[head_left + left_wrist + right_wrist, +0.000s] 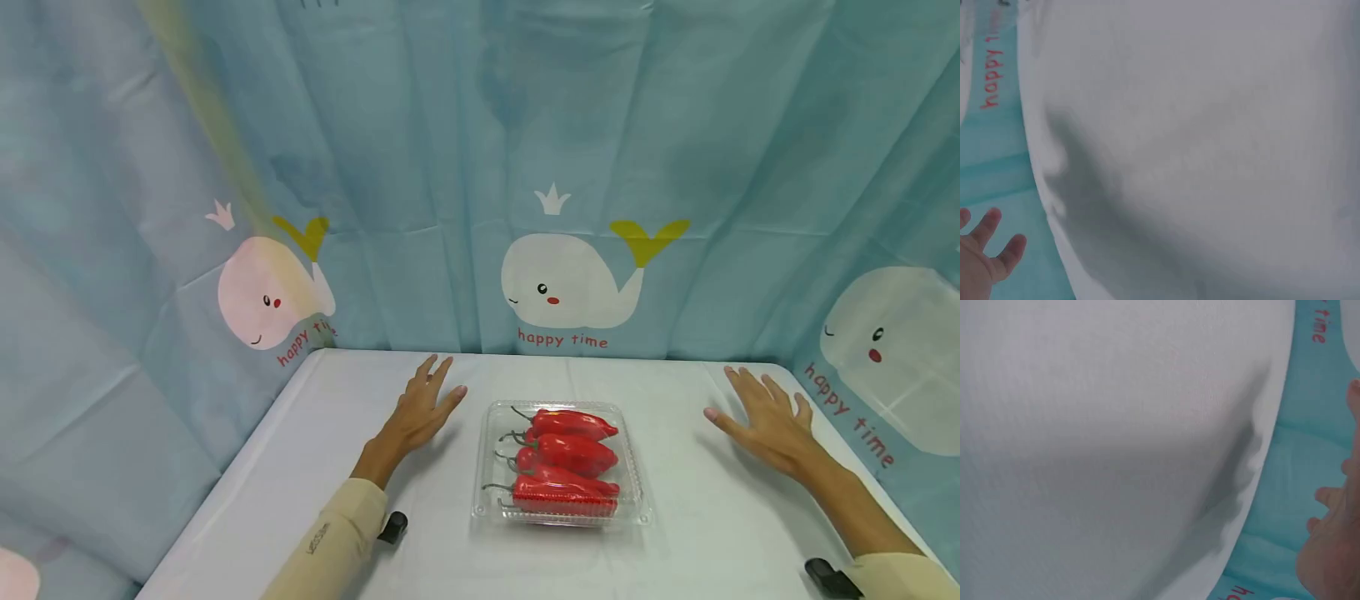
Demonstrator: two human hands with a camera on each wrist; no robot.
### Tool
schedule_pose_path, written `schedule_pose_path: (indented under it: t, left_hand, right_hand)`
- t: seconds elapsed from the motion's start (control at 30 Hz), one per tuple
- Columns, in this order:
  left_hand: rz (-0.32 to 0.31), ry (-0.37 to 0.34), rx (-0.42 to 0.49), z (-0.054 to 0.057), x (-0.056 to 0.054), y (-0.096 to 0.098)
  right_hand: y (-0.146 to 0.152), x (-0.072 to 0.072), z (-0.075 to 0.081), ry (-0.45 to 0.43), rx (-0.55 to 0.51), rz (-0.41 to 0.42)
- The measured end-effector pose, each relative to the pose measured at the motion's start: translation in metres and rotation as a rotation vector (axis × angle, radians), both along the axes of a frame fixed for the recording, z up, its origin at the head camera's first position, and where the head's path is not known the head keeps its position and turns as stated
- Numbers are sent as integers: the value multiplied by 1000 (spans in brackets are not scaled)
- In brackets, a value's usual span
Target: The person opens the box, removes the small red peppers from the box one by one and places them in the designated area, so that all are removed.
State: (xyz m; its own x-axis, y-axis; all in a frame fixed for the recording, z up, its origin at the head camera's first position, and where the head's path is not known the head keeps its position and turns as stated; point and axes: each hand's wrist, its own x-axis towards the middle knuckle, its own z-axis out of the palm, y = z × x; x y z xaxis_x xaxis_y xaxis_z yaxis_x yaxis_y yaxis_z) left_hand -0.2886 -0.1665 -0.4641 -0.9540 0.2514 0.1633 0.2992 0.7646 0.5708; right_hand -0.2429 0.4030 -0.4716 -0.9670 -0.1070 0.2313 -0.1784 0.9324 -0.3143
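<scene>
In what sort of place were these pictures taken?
Probably a curtained-off workspace: blue whale-print curtains hang behind and beside a white table, which holds a clear plastic box of red chili peppers.

Shadow (1104, 212) darkens the white tabletop (1210, 125); the left grip (975, 265) has fingers (986, 227) apart.

Lt. blue curtain (450, 167) w/ creases hangs behind & on both sides of the white counter (300, 467). Prints on it: white whales (558, 279), yellow-green tails (647, 242) on two, sm. white crowns (552, 201) above those, red "happy time" txt (562, 339). Yellowish streak (210, 100) slants down L part. Counter's far corners rounded; soft shadows (1097, 206) on top.
</scene>
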Motion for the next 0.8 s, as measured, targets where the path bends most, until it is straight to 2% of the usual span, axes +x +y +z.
schedule_pose_path:
  t: [0.27, 0.47, 0.63, 0.8]
  left_hand:
    - [-75, 5, 157, 8, 12, 17]
    - [-109, -4, 269, 11, 24, 23]
    - [-119, -19, 328, 12, 38, 26]
    - [-128, -50, 352, 12, 52, 29]
  right_hand:
    - [-12, 10, -1, 36, -58, 28]
    - [-24, 19, 0, 40, -117, 56]
    - [-36, 28, 4, 16, -163, 74]
    - [-48, 38, 9, -46, -230, 107]
